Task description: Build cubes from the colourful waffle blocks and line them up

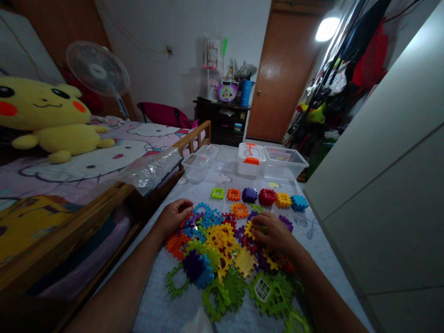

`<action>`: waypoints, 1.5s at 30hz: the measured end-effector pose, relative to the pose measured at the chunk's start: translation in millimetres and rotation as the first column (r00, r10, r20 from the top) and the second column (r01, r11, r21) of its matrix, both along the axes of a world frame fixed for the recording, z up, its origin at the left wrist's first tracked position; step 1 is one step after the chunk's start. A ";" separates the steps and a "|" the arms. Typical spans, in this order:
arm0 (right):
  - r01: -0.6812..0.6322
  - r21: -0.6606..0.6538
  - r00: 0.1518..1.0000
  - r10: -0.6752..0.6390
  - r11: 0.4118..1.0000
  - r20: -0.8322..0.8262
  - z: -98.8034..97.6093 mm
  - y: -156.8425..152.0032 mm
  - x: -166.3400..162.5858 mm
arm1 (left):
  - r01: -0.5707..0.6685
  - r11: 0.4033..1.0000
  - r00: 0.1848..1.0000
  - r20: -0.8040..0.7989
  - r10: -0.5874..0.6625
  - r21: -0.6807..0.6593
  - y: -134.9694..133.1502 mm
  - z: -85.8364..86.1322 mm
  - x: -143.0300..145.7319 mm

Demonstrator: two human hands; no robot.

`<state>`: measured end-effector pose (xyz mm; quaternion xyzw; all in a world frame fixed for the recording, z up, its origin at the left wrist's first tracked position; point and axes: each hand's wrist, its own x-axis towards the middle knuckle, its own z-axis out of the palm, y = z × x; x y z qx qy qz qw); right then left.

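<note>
A heap of colourful plastic interlocking tiles [222,249] lies on a grey-covered table [156,305] in front of me. My left hand [173,216] rests on the heap's left edge, fingers curled over blue and orange pieces. My right hand [274,233] lies palm down on the heap's right side, fingers bent on yellow and purple tiles. Beyond the heap stands a row of assembled cubes: green [218,193], orange [233,194], purple [249,194], red [267,197], yellow [283,200] and blue [299,202].
Clear plastic boxes [284,163] and one with an orange latch [250,159] stand at the table's far end. A bed with a wooden rail [187,141] and a yellow plush toy [48,115] is on the left. A white cabinet [381,185] closes the right.
</note>
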<state>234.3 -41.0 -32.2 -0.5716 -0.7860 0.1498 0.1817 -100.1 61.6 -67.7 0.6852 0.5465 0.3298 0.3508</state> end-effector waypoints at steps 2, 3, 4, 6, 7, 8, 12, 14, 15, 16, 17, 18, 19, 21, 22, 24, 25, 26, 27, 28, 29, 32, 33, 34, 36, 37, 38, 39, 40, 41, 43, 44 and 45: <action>-0.028 -0.033 0.999 0.027 0.999 -0.039 2.2 -1.6 -1.0 | 0.001 1.000 1.000 0.000 -0.001 0.000 -0.4 0.8 0.0; -0.028 -0.043 0.998 0.026 0.999 -0.059 2.8 -2.2 -0.4 | 0.003 1.000 1.000 0.002 -0.003 0.002 -0.4 0.7 -0.2; -0.025 -0.046 0.997 0.021 0.999 -0.077 3.1 -2.8 0.6 | 0.005 1.000 1.000 0.003 -0.005 0.006 -0.2 0.3 -0.5; -0.030 -0.052 0.996 0.025 0.998 -0.087 3.3 -4.1 2.9 | 0.011 1.000 1.000 0.000 -0.011 0.017 0.6 -1.0 -1.3; -0.038 -0.057 0.997 0.034 0.998 -0.075 3.4 -4.8 3.3 | 0.016 1.000 1.000 -0.004 -0.016 0.021 1.0 -1.7 -1.7; -0.049 -0.063 0.998 0.045 0.997 -0.052 3.8 -5.6 3.0 | 0.020 1.000 1.000 -0.007 -0.020 0.023 1.3 -2.3 -2.0; -0.057 -0.091 0.996 0.063 0.994 0.067 7.3 -8.9 -6.7 | 0.038 0.999 0.999 -0.014 -0.038 0.014 1.4 -2.0 -2.0; -0.050 -0.099 0.995 0.058 0.994 0.079 9.1 -10.1 -13.0 | 0.035 0.999 0.999 -0.022 -0.035 0.017 1.4 -1.2 -1.5; -0.048 -0.102 0.996 0.056 0.994 0.071 9.7 -10.5 -15.2 | 0.035 0.999 0.999 -0.024 -0.034 0.020 1.5 -0.8 -1.2; -0.046 -0.104 0.997 0.053 0.993 0.057 10.1 -10.5 -16.4 | 0.031 0.999 0.999 -0.021 -0.031 0.023 1.6 -0.6 -1.0; -0.045 -0.105 0.998 0.049 0.994 0.038 10.5 -10.3 -16.4 | 0.030 0.999 0.999 -0.017 -0.029 0.024 1.8 -0.4 -0.9; -0.044 -0.102 0.999 0.046 0.994 0.014 11.1 -9.9 -14.9 | 0.028 0.999 1.000 -0.013 -0.028 0.025 2.0 -0.1 -0.8; -0.047 -0.096 0.999 0.046 0.994 -0.015 11.9 -9.2 -11.8 | 0.024 0.999 1.000 -0.011 -0.024 0.026 2.1 0.2 -0.6; -0.054 -0.085 0.996 0.048 0.995 -0.073 14.5 -8.2 -1.1 | 0.018 0.999 1.000 -0.017 -0.017 0.028 1.8 1.2 -0.4; -0.055 -0.083 0.994 0.047 0.995 -0.099 16.2 -8.2 6.1 | 0.016 0.999 1.000 -0.024 -0.015 0.029 1.5 1.8 -0.3; -0.049 -0.093 0.990 0.036 0.994 -0.139 19.5 -10.5 22.7 | 0.013 0.999 0.999 -0.033 -0.012 0.031 1.0 2.9 -0.3; -0.044 -0.110 0.988 0.027 0.993 -0.153 20.8 -13.0 31.1 | 0.013 0.999 0.999 -0.035 -0.012 0.031 0.8 3.1 -0.3; -0.042 -0.134 0.986 0.020 0.990 -0.164 21.8 -16.4 38.9 | 0.015 0.999 0.999 -0.036 -0.014 0.032 0.8 3.1 -0.5; -0.047 -0.162 0.985 0.018 0.986 -0.174 22.4 -20.5 45.7 | 0.019 0.999 0.999 -0.034 -0.018 0.033 0.9 2.8 -0.7; -0.056 -0.188 0.983 0.021 0.981 -0.183 22.9 -25.0 51.2 | 0.023 0.999 0.999 -0.030 -0.021 0.035 1.2 2.3 -1.0; -0.065 -0.204 0.981 0.026 0.977 -0.192 23.3 -29.8 55.2 | 0.027 0.999 0.999 -0.026 -0.026 0.036 1.7 1.5 -1.2; -0.081 -0.186 0.978 0.042 0.979 -0.203 25.1 -43.2 59.2 | 0.029 0.999 0.999 -0.018 -0.028 0.030 3.1 -1.0 -1.9; -0.085 -0.176 0.979 0.049 0.981 -0.197 26.0 -47.1 58.6 | 0.028 0.999 0.999 -0.019 -0.027 0.027 3.5 -1.6 -2.1; -0.091 -0.176 0.981 0.057 0.980 -0.187 27.0 -50.6 57.7 | 0.027 0.999 0.999 -0.022 -0.027 0.026 3.8 -2.1 -2.2; -0.103 -0.199 0.984 0.070 0.975 -0.166 28.2 -56.4 55.4 | 0.029 0.999 0.999 -0.028 -0.028 0.029 4.0 -2.5 -2.4; -0.104 -0.212 0.985 0.072 0.972 -0.155 28.1 -58.4 54.5 | 0.032 0.999 0.999 -0.029 -0.031 0.031 4.0 -2.5 -2.4; -0.096 -0.218 0.987 0.065 0.971 -0.145 27.0 -59.7 53.8 | 0.032 0.999 0.999 -0.028 -0.031 0.031 4.1 -2.4 -2.3; -0.080 -0.214 0.989 0.051 0.974 -0.136 25.0 -60.0 53.2 | 0.030 0.999 0.999 -0.027 -0.030 0.030 4.1 -2.2 -2.2; -0.058 -0.201 0.991 0.033 0.978 -0.129 22.0 -59.3 52.8 | 0.025 0.999 0.999 -0.026 -0.025 0.027 4.1 -1.9 -2.0; -0.036 -0.183 0.992 0.013 0.982 -0.125 18.1 -57.6 52.4 | 0.019 0.999 1.000 -0.025 -0.018 0.026 4.2 -1.6 -1.8; 0.011 -0.138 0.992 -0.028 0.990 -0.123 8.7 -52.4 51.9 | 0.007 1.000 1.000 -0.027 -0.006 0.025 4.3 -1.0 -1.5; 0.036 -0.111 0.991 -0.050 0.993 -0.122 4.0 -49.7 51.7 | 0.005 1.000 1.000 -0.029 -0.005 0.025 4.4 -1.0 -1.5; 0.062 -0.082 0.990 -0.071 0.995 -0.119 0.0 -47.6 51.8 | 0.007 1.000 1.000 -0.029 -0.006 0.027 4.5 -1.2 -1.6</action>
